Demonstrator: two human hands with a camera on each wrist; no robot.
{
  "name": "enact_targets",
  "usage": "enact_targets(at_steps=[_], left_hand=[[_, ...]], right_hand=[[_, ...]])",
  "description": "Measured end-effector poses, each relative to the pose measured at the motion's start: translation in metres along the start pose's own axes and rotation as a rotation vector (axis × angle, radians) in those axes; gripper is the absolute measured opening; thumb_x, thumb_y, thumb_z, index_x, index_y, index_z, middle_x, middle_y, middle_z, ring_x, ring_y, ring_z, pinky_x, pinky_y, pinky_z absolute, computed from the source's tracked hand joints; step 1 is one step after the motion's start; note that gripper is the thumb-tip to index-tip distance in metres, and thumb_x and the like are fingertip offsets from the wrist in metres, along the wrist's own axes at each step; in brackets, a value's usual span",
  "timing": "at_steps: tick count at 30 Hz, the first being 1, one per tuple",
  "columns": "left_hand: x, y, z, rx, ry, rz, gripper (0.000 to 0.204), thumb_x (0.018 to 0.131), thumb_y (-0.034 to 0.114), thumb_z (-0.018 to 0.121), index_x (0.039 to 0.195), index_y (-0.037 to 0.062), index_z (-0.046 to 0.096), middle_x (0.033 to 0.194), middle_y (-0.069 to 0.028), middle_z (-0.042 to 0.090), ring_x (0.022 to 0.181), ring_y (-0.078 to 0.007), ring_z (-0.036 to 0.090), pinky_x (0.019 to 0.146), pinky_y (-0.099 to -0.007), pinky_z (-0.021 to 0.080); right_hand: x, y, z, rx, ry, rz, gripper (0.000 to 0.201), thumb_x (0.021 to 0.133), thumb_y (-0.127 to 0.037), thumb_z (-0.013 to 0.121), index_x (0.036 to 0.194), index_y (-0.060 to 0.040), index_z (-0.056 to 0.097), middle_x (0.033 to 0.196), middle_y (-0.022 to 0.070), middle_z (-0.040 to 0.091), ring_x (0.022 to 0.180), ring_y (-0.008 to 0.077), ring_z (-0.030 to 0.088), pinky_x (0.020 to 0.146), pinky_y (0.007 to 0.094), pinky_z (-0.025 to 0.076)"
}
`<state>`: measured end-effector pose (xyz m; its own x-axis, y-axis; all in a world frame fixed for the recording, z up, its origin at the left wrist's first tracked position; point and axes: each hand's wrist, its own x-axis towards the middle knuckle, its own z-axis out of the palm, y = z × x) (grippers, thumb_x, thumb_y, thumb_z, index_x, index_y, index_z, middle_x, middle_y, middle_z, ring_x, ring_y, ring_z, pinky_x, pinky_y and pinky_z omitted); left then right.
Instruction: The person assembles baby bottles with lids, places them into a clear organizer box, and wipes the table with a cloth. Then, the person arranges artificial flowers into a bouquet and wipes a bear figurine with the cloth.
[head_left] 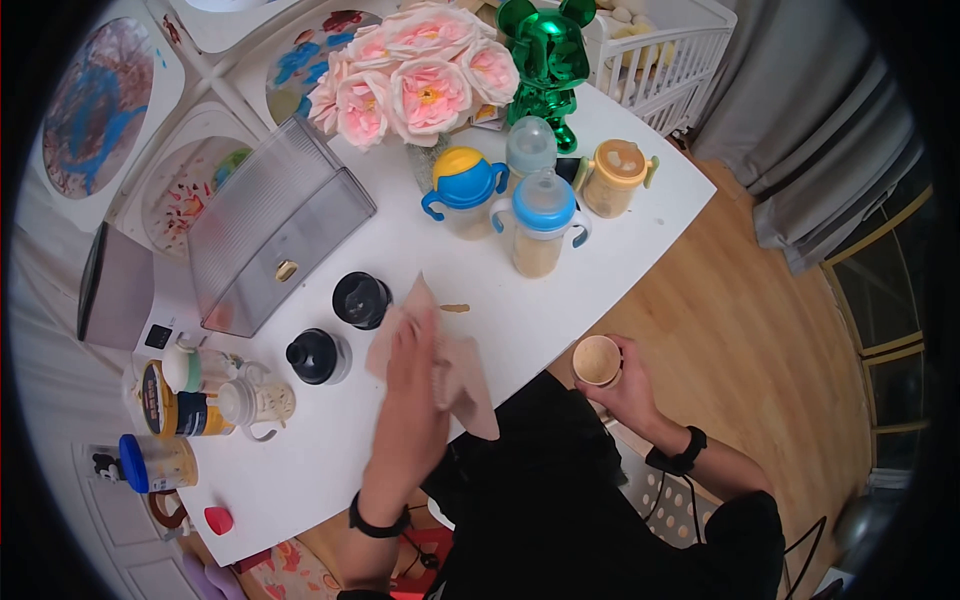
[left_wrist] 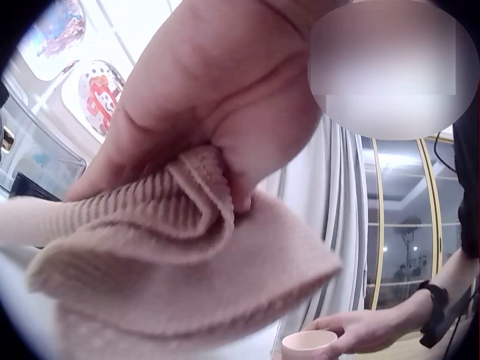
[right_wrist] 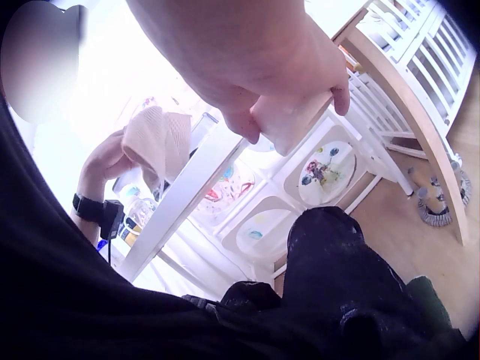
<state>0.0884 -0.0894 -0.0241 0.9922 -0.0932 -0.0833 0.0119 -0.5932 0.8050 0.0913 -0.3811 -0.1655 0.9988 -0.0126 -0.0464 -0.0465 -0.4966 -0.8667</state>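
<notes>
A pinkish-beige cloth [head_left: 468,380] is bunched in my left hand [head_left: 405,400], over the white table. The left wrist view shows folds of the ribbed cloth [left_wrist: 187,262] gathered between thumb and fingers, its loose end hanging down. Just past the cloth lies a small brown spill [head_left: 455,308]. My right hand [head_left: 632,395] grips a small pale cup [head_left: 597,360] out beyond the table's front edge, above the floor. From the head, the cup's mouth faces up and its inside looks light brown. Black-lidded container [head_left: 318,355] and dark round container [head_left: 361,299] stand left of the cloth.
Several bottles and sippy cups, including a blue-collared bottle [head_left: 540,225] and a yellow-topped cup [head_left: 463,185], stand toward the back right. Behind them are pink flowers [head_left: 430,95] and a shiny green figure [head_left: 548,60]. A clear grey lidded box [head_left: 280,235] occupies the back left.
</notes>
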Motion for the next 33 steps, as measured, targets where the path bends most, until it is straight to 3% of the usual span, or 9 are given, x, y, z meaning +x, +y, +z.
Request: enact_targets(at_steps=[7,13,15,16,23,25,26,28,33], left_hand=[[0.012,-0.025,0.101,0.613,-0.056,0.111,0.091,0.081,0.025,0.075,0.149,-0.0039,0.024,0.153,-0.0313,0.023,0.132,-0.0666,0.022,0.103,-0.075,0.025],[0.024,0.011,0.166,0.514,-0.124,0.463,0.062,0.086,0.014,0.054,0.142,-0.0061,0.038,0.149,-0.0279,0.035,0.137,-0.0584,0.026,0.109,-0.0715,0.02],[0.024,0.022,0.186,0.376,-0.186,0.497,0.066,0.084,0.011,0.058,0.144,-0.0038,0.034,0.148,-0.028,0.035,0.139,-0.0531,0.028,0.108,-0.0688,0.022],[0.026,0.034,0.186,0.276,-0.271,0.485,0.063,0.084,0.01,0.058,0.141,-0.0037,0.037,0.143,-0.0273,0.041,0.136,-0.0499,0.033,0.105,-0.0684,0.025],[0.035,0.064,0.143,-0.159,-0.477,0.496,0.052,0.087,0.008,0.056,0.137,-0.0017,0.044,0.124,-0.0214,0.057,0.116,-0.0372,0.056,0.096,-0.0478,0.043],[0.038,0.071,0.097,-0.454,-0.461,0.313,0.05,0.092,0.009,0.056,0.14,0.0036,0.043,0.124,-0.0199,0.058,0.105,-0.0385,0.061,0.089,-0.0402,0.049],[0.041,0.059,0.087,-0.378,-0.172,0.545,0.046,0.093,0.006,0.054,0.138,0.0021,0.046,0.114,-0.0207,0.064,0.102,-0.039,0.064,0.087,-0.0412,0.049],[0.035,0.047,0.041,-0.665,-0.335,0.179,0.053,0.093,0.0,0.049,0.145,0.0033,0.04,0.134,-0.0155,0.058,0.122,-0.0232,0.058,0.103,-0.0358,0.044],[0.016,-0.011,-0.017,-1.013,-0.097,0.191,0.057,0.095,0.004,0.054,0.149,0.0045,0.035,0.149,-0.0094,0.043,0.135,-0.0189,0.044,0.112,-0.0336,0.036]], right_hand=[[0.005,0.009,0.023,-0.107,-0.056,-0.025,0.077,0.066,-0.022,0.09,0.125,-0.0013,0.045,0.116,0.0145,0.059,0.108,0.025,0.06,0.093,0.037,0.05],[0.006,0.02,0.012,0.107,-0.076,0.154,0.057,0.082,-0.024,0.076,0.125,-0.0013,0.046,0.123,0.0193,0.058,0.11,0.0292,0.06,0.092,0.0418,0.05],[-0.009,0.084,0.021,1.141,0.007,0.292,0.046,0.089,-0.021,0.069,0.124,-0.0008,0.048,0.119,0.0176,0.062,0.107,0.0261,0.062,0.089,0.0404,0.052],[-0.012,0.089,0.014,1.137,-0.005,0.289,0.046,0.089,-0.021,0.069,0.124,-0.0008,0.048,0.119,0.0176,0.062,0.107,0.0261,0.062,0.089,0.0404,0.052],[-0.028,0.045,-0.05,1.036,-0.007,0.336,0.04,0.091,-0.018,0.067,0.123,-0.0003,0.05,0.116,0.0148,0.064,0.103,0.0245,0.065,0.089,0.0395,0.053],[-0.021,-0.019,-0.056,0.609,0.007,0.2,0.049,0.085,-0.023,0.074,0.122,-0.0007,0.052,0.113,0.0148,0.065,0.103,0.0248,0.066,0.089,0.0389,0.053],[-0.014,-0.063,-0.062,0.176,-0.04,0.033,0.057,0.079,-0.025,0.079,0.122,-0.0008,0.051,0.11,0.0151,0.066,0.1,0.0264,0.066,0.088,0.0388,0.053],[-0.007,-0.078,-0.06,-0.207,-0.072,-0.059,0.078,0.062,-0.028,0.09,0.124,-0.0012,0.051,0.108,0.0171,0.064,0.099,0.0309,0.066,0.088,0.0389,0.053],[0.017,-0.121,-0.035,-0.254,-0.158,-0.206,0.076,0.064,-0.027,0.089,0.125,-0.0018,0.051,0.12,0.0172,0.061,0.111,0.0321,0.061,0.093,0.0403,0.05]])
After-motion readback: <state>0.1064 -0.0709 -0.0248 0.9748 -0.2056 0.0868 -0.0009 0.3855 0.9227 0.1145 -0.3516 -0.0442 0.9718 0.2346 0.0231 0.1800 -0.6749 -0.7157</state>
